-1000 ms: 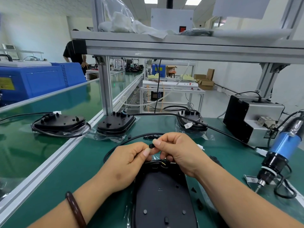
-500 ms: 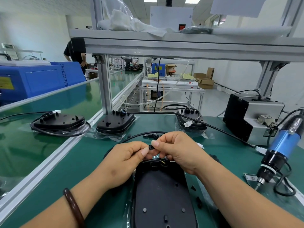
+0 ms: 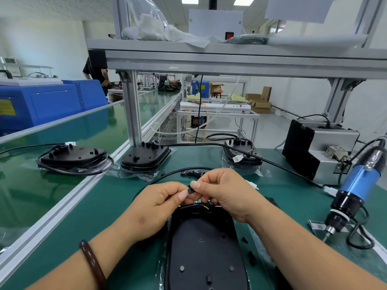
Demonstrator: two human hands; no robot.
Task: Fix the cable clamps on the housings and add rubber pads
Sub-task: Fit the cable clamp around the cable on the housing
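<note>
A black housing (image 3: 204, 245) lies flat on the green mat right in front of me, on clear plastic. Just above its far end, my left hand (image 3: 161, 200) and my right hand (image 3: 225, 191) meet and together pinch a small black cable clamp (image 3: 190, 190) between thumbs and forefingers. A black cable (image 3: 167, 175) curves from the hands away to the left. Small black parts (image 3: 191, 172) lie on the mat just beyond the hands. Small black rubber pads (image 3: 244, 240) lie right of the housing.
Other black housings sit beyond: one (image 3: 145, 156) by the aluminium post, one (image 3: 240, 151) behind right, one (image 3: 73, 156) on the left conveyor. A blue electric screwdriver (image 3: 354, 191) hangs at the right beside a grey machine (image 3: 320, 147). A person (image 3: 95, 70) stands far back.
Both hands stay together over the housing's far end, with only slight finger movement on the clamp. Nothing else has shifted.
</note>
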